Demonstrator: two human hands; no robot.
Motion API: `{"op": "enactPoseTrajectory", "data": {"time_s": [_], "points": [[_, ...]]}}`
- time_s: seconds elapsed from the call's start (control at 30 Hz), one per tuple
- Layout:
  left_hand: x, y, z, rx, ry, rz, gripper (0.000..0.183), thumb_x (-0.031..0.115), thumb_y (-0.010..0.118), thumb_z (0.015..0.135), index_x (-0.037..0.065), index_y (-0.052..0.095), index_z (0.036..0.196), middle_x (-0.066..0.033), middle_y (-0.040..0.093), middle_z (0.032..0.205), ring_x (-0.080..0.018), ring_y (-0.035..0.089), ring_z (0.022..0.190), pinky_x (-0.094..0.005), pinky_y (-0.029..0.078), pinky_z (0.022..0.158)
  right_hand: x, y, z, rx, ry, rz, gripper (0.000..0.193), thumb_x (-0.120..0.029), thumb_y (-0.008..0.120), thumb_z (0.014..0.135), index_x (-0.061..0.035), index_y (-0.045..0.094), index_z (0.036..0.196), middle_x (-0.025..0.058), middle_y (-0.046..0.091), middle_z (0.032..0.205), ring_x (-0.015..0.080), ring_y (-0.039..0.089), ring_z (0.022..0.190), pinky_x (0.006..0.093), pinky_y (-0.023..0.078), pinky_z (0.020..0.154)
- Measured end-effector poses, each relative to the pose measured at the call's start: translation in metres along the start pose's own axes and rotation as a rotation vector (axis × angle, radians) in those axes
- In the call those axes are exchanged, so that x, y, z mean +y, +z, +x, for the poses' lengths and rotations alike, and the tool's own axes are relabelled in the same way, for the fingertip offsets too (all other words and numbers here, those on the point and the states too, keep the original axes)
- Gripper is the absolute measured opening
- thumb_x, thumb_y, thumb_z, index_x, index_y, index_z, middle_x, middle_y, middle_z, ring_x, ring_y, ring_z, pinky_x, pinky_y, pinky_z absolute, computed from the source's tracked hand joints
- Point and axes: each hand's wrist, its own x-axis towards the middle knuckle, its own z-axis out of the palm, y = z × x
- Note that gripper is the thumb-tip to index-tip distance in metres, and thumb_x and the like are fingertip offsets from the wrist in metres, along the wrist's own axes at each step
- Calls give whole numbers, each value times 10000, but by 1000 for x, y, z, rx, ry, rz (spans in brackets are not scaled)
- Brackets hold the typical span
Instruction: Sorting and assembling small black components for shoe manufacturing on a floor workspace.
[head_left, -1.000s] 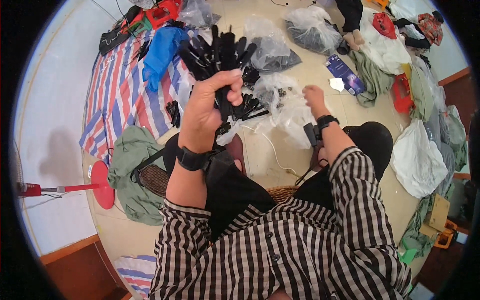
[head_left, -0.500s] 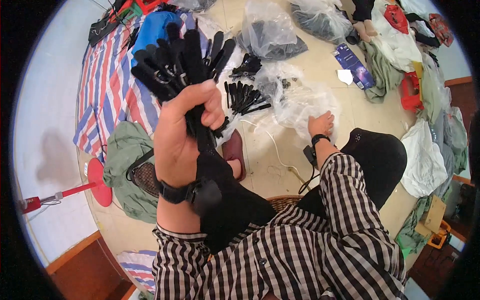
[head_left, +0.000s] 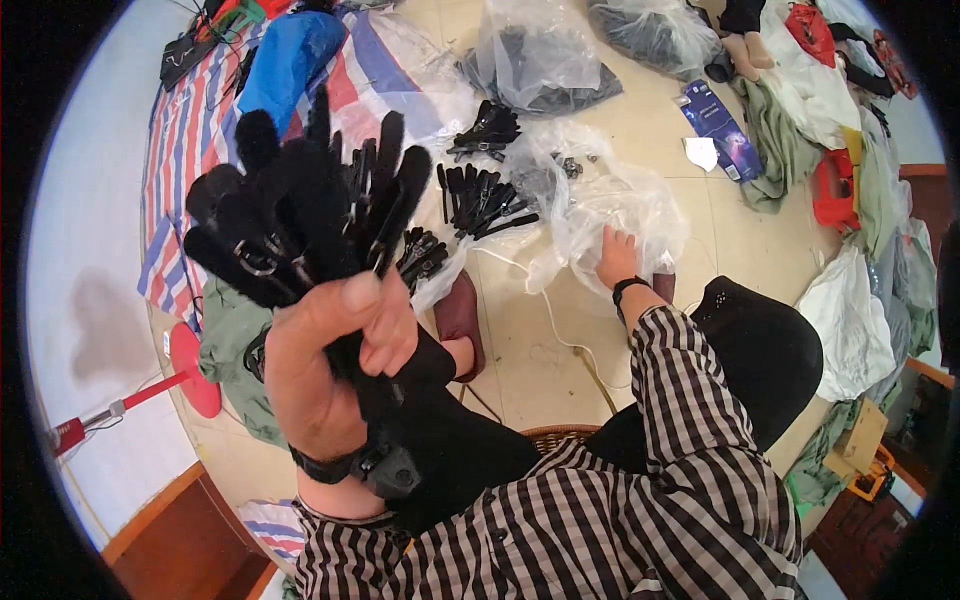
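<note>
My left hand (head_left: 335, 345) is closed tightly around a thick bunch of black straps (head_left: 290, 210) with small silver buckles. The strap ends fan out above the fist, close to the camera. My right hand (head_left: 617, 258) lies with fingers stretched out on the near side of a crumpled clear plastic bag (head_left: 640, 195) on the floor. Several more bundles of black straps (head_left: 482, 200) lie fanned out left of that bag. Small dark pieces (head_left: 572, 167), too small to name, show in the bag's upper part.
Filled clear bags (head_left: 540, 70) stand at the far side. A striped sheet (head_left: 190, 160) and a blue bag (head_left: 290, 60) lie at the left, above a red round stand base (head_left: 195, 370). White cable (head_left: 560, 330) crosses the floor. A person's feet (head_left: 748, 55) show at the far right.
My left hand has moved left and nearer to me with the strap bunch, uncovering a small strap bundle on the floor. My right hand has shifted slightly left on the plastic.
</note>
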Motion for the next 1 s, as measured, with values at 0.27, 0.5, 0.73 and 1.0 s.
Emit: {"op": "enactPoseTrajectory", "data": {"time_s": [0.27,0.5,0.73,1.0], "points": [[-6,-6,13,-50,-22,-93,236,89,553,762,-32,443,591,-106,424,523,-137,384,388,-231,340,409,27,41,14,88,-243,-85,306,-56,502,729,-15,543,1029,198,547,932,376,491,934,452,412,825],[-2,-3,13,-17,-14,-57,234,98,541,769,-27,461,588,-109,448,550,-128,391,416,-236,335,429,-10,34,14,-208,-119,137,210,-79,530,706,-11,640,871,204,624,884,363,605,843,392,485,778],[-1,-6,4,63,26,-40,242,137,579,762,-1,478,591,-70,451,555,-113,392,472,-226,329,478,-65,79,-41,-657,-426,162,231,-92,480,786,29,583,953,229,589,1005,376,565,936,438,447,810],[1,-11,5,-31,-39,-110,217,125,565,794,12,489,625,-53,444,571,-113,408,505,-226,330,491,-96,79,-48,-778,-428,288,229,-116,511,728,35,609,869,238,610,920,401,575,837,435,460,763]]}}
